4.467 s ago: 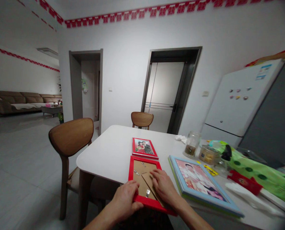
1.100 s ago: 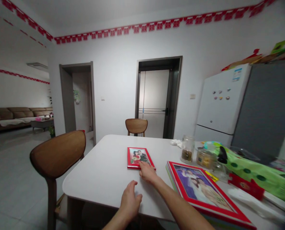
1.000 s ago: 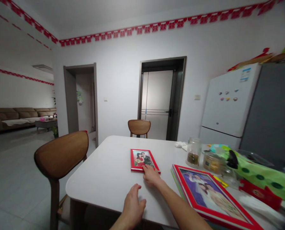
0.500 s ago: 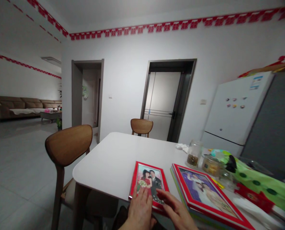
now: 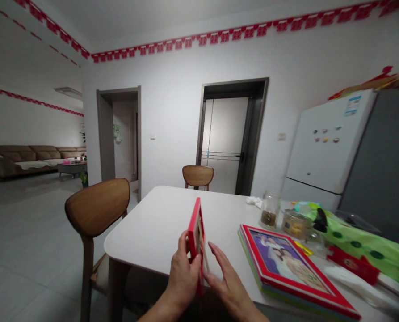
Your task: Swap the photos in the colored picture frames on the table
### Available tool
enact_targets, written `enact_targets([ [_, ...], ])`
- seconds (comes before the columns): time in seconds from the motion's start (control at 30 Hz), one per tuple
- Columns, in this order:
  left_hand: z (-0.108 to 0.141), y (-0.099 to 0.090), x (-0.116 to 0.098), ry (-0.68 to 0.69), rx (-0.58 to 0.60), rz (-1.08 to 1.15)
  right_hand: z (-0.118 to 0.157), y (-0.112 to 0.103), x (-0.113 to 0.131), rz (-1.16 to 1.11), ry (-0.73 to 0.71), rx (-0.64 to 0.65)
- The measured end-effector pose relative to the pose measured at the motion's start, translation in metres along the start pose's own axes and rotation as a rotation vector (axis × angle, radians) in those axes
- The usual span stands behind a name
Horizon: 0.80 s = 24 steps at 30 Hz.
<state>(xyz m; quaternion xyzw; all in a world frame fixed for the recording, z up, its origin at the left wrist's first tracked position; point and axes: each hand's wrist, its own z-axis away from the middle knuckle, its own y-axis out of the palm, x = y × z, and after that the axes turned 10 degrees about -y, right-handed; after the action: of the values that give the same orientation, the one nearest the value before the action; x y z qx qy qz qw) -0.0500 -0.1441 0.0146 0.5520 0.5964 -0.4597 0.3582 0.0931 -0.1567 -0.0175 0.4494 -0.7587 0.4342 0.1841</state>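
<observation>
A small red picture frame [image 5: 195, 223] stands on edge above the near side of the white table [image 5: 145, 228], its picture side turned to the right and seen almost edge-on. My left hand [image 5: 182, 273] grips it from the left, with the thumb toward me and the fingers wrapped round its edge. On the other side is my right hand [image 5: 224, 281], fingers stretched and apart, its lower fingers close to the frame's face; whether they touch it I cannot tell. To the right, a larger red picture frame [image 5: 266, 277] lies face up on a stack of other frames.
A glass jar [image 5: 269, 210], a round container of yellowish food [image 5: 295, 226], a green spotted bag [image 5: 370, 250] and a red box [image 5: 351, 267] crowd the table's right side. Wooden chairs stand at the left [image 5: 100, 205] and far side [image 5: 198, 176]. A fridge [image 5: 326, 147] is behind at right.
The small red frame was lying face up under my hands; it is now lifted and turned on edge. My left hand has closed on it, and my right hand has moved to its right side.
</observation>
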Motion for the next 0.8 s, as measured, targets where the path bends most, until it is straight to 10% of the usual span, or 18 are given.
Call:
enact_targets([
  [0.33,0.027,-0.027,0.061,-0.418,-0.023,0.591,0.017,0.01,-0.003,0.234,-0.182,0.336],
  [0.5,0.039,-0.033,0.07,-0.497,0.084,0.334,0.02,-0.01,0.001,0.229,-0.193,0.457],
  [0.8,0.032,-0.05,0.044,-0.062,0.174,-0.669,-0.001,-0.012,0.007,0.097,-0.099,0.413],
])
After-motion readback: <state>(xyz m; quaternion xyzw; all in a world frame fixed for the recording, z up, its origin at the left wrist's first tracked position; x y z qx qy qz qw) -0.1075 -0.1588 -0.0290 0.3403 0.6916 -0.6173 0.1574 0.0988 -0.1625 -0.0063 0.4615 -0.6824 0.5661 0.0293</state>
